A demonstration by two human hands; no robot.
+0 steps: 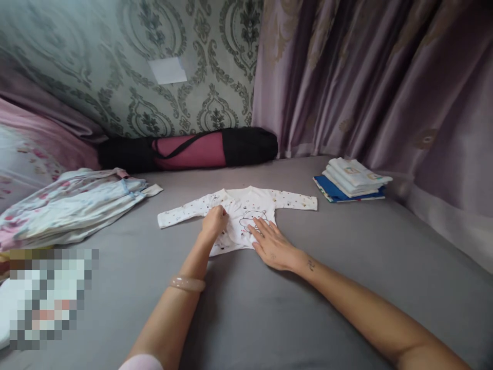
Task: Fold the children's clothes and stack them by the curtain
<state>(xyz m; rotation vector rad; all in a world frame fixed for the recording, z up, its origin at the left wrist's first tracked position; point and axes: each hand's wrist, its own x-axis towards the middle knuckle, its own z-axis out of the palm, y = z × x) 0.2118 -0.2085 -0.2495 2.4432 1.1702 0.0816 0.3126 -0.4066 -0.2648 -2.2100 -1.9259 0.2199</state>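
A white long-sleeved baby shirt (246, 203) lies spread on the grey sheet, both sleeves stretched out to the sides. Small printed figures cover its sleeves, and a cartoon animal outline is on the chest. My left hand (215, 221), with a bangle on the wrist, is closed at the left part of the shirt's front, its fingers curled on the fabric; the fingertips are partly hidden. Flat on the right side of the chest rests my right hand (271, 244), fingers stretched out and apart, covering part of the animal print.
Folded cloths (356, 172) are stacked on a blue piece at the right, near the purple curtain (304, 77). A long black and maroon bag (192, 150) lies along the patterned wall. Several loose clothes (77, 205) lie in a heap at the left.
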